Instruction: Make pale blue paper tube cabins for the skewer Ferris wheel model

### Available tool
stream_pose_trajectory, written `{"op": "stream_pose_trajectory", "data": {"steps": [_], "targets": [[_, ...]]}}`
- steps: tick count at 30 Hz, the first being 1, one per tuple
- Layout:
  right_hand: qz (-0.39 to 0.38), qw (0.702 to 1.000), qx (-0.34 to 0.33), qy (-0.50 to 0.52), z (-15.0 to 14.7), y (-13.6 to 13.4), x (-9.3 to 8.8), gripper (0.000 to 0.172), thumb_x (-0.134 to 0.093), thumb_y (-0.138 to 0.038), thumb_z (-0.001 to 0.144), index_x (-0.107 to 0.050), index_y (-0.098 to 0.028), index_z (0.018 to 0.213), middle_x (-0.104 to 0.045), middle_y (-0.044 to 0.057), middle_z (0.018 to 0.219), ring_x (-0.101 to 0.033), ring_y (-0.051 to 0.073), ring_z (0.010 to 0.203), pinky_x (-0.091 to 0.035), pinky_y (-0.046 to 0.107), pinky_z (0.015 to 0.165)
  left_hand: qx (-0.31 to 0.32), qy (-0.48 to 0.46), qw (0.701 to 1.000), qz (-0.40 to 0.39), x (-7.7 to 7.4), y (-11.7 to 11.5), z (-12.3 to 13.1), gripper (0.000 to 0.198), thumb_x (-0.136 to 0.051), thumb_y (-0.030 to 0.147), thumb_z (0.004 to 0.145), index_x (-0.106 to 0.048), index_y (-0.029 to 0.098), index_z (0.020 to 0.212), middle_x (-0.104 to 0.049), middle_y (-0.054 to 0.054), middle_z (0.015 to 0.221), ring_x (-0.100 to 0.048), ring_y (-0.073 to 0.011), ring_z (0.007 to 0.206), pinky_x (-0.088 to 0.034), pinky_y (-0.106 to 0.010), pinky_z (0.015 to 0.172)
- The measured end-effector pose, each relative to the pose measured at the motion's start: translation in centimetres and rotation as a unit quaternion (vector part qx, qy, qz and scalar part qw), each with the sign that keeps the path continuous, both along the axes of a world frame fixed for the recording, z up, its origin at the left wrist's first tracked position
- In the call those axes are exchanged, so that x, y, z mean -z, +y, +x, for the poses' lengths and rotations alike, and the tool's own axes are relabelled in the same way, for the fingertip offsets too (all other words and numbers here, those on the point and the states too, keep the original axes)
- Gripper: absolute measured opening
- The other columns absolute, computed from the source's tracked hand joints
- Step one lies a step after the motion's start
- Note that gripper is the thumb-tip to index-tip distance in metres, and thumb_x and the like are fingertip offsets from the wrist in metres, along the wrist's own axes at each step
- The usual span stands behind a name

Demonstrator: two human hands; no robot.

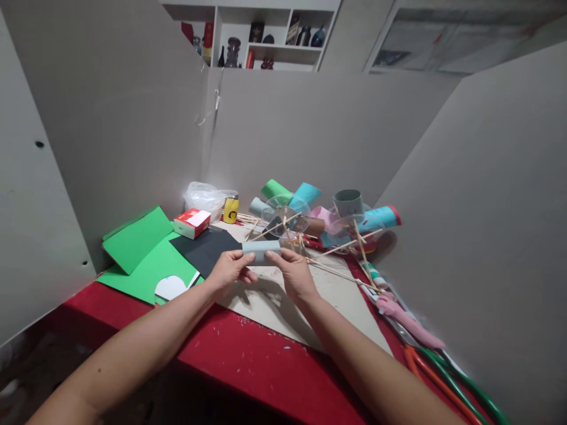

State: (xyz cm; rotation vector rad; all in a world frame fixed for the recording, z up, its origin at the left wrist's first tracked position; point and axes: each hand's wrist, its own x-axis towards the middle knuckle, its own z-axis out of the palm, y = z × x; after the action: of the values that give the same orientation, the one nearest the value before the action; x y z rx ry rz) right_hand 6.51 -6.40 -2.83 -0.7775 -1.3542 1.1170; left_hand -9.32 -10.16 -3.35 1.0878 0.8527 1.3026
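A small rolled piece of grey paper [261, 247] is held level above the pale board [283, 313]. My left hand [230, 268] pinches its left end, thumb on the near face. At the other end, my right hand [295, 268] grips it the same way. Black paper [201, 248] lies just left of the roll, on top of green sheets [137, 265]. Behind my right hand stands a structure of thin wooden sticks [283, 223] and clear plastic discs [295, 213].
Colored paper tubes [305, 195] and a grey tube [348, 203] crowd the back. A yellow can [231, 209], a red-and-white box [192, 223] and a plastic bag [204, 198] stand back left. A pink glue gun [410, 321] and scissors with orange and green handles [436, 369] lie right. Grey panels [310, 130] enclose the table.
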Motion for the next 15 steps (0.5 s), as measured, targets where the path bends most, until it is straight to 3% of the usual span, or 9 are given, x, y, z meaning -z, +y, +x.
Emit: {"op": "stream_pose_trajectory", "data": {"steps": [15], "targets": [[-0.004, 1.000, 0.008, 0.024, -0.22, -0.27, 0.15, 0.021, -0.080, -0.037, 0.059, -0.075, -0.021, 0.072, -0.072, 0.000, 0.071, -0.058, 0.017, 0.068, -0.046, 0.032, 0.074, -0.008, -0.001, 1.000, 0.013, -0.20, -0.10, -0.07, 0.048, -0.077, 0.048, 0.066, -0.066, 0.010, 0.093, -0.065, -0.001, 0.060, -0.061, -0.0108, 0.046, -0.045, -0.018, 0.044]]}}
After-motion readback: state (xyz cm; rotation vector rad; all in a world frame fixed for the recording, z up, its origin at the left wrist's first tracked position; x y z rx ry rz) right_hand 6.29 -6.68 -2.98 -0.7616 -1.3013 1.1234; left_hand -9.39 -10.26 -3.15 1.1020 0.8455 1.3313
